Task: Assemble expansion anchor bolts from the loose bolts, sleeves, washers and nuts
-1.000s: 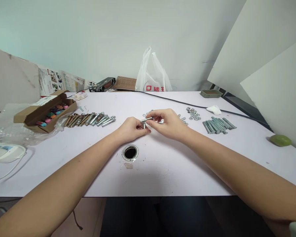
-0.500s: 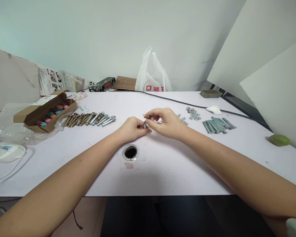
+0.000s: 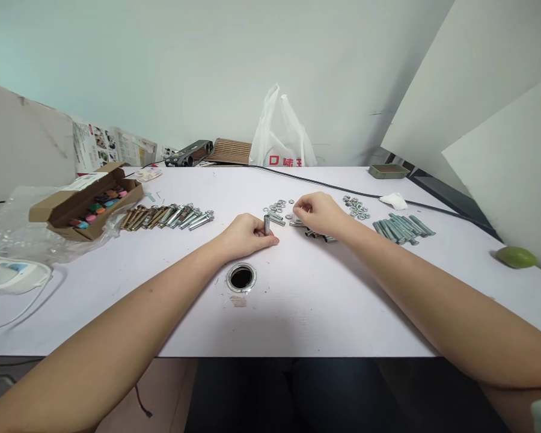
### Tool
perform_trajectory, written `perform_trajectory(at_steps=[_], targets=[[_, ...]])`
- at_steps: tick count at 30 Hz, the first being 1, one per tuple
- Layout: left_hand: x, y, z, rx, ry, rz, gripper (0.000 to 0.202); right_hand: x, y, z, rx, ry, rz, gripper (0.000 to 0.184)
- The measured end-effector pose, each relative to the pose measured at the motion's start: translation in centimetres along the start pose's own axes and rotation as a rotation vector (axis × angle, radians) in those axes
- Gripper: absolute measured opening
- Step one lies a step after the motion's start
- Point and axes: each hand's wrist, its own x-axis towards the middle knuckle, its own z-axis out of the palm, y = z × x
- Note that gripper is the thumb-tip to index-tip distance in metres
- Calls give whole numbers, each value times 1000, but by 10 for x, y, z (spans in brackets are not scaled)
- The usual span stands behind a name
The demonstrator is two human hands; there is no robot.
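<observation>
Left hand [image 3: 242,236] pinches short silver cylindrical metal sleeve [image 3: 267,225], held upright at flat white tabletop [image 3: 288,319], beyond round metal-rimmed hole [image 3: 241,277]. Right hand [image 3: 320,211] stands apart, fingers curled above small pile of shiny metal tubes [image 3: 329,239]; from my feed I cannot tell whether its fingertips hold anything. Small silver ring washers [image 3: 281,204] lie between hands, farther back. Well right, I see grey-green metal bolts [image 3: 401,227] lying close together.
</observation>
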Motion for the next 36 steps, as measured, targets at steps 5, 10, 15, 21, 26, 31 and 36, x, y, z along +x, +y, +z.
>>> perform_trajectory(at_steps=[5,10,15,21,26,31,36], targets=[[1,1,0,54,-4,-11,31,10,4,18,-73,-83,78,17],[-2,5,-2,66,-18,-37,29,21,3,20,-63,-158,161,12],[-5,5,-3,-11,16,-18,40,24,3,15,19,-179,168,10],[-8,9,-7,-53,57,62,34,8,-20,4,228,-42,102,22],[-9,10,-10,-16,33,65,38,-10,-34,-4,353,24,88,21],[-7,6,-10,21,-48,26,35,-23,-42,-6,503,-72,71,26],[-6,5,-10,88,-55,9,36,-25,-47,4,549,-172,10,33]])
